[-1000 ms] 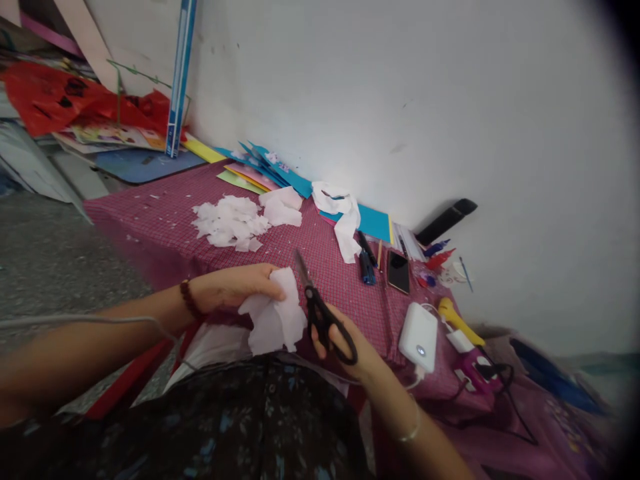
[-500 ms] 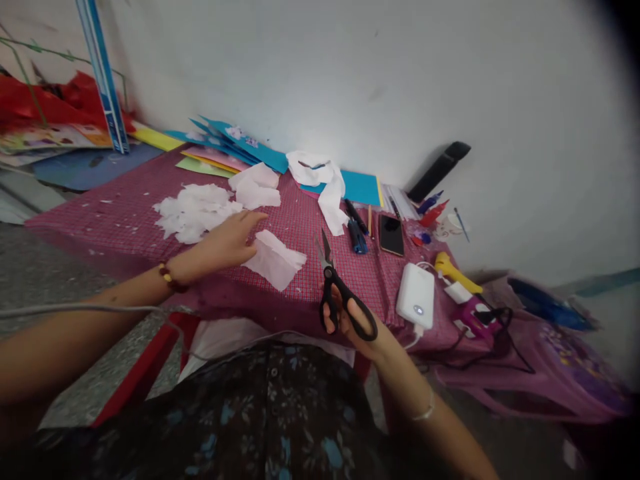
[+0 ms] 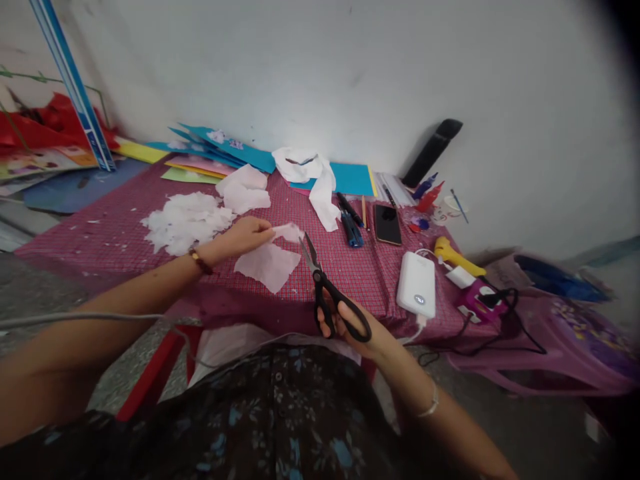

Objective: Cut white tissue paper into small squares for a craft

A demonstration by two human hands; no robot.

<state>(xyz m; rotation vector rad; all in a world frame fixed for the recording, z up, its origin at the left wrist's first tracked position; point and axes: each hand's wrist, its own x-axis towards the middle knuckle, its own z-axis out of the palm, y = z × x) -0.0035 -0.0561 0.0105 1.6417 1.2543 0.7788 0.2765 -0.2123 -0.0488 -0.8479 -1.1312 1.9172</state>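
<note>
My left hand (image 3: 249, 235) pinches a small strip of white tissue paper (image 3: 288, 232), whose free end reaches toward the scissor tips. In my right hand (image 3: 345, 320) are black-handled scissors (image 3: 318, 275), blades pointing away from me and slightly parted. Whether the blades touch the strip I cannot tell. Below the strip, a flat piece of white tissue (image 3: 270, 268) lies on the checked tablecloth (image 3: 320, 267). Left of my left hand is a heap of torn white tissue (image 3: 185, 220), and behind it a larger crumpled piece (image 3: 244, 189).
At the back are blue card sheets (image 3: 235, 152) and a curled white paper strip (image 3: 325, 193). To the right lie a blue cutter (image 3: 353, 231), a phone (image 3: 387, 224), a white power bank (image 3: 417, 283), a yellow glue gun (image 3: 457, 257) and cables. A purple stool (image 3: 540, 367) stands beyond.
My left hand, empty with fingers spread before, now pinches a thin tissue strip above the flat piece. The scissors have come closer to it, with their blades aimed at its end.
</note>
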